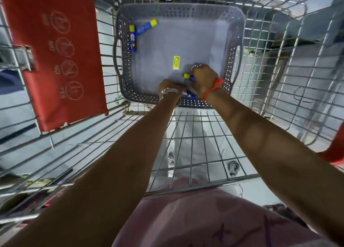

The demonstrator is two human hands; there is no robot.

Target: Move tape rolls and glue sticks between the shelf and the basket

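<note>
Two cylindrical glue sticks (138,32), perforated plastic basket (230,23)

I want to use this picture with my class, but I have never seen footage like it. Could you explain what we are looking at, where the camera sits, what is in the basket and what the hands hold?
There is no machine here. The single picture comes from a wide-angle camera worn on a person's head, looking down along both bare arms, so the edges look bent.

The arms reach into a wire shopping cart. Inside it sits a grey perforated plastic basket with a yellow sticker on its floor.

Two blue and yellow glue sticks lie in the basket's far left corner, touching at an angle.

The right hand, with a red wrist cord, is closed on another glue stick. The left hand, with a watch, is at the basket's near edge beside a fourth glue stick; whether it grips that one is too blurred to tell.

No tape rolls are visible.
</note>
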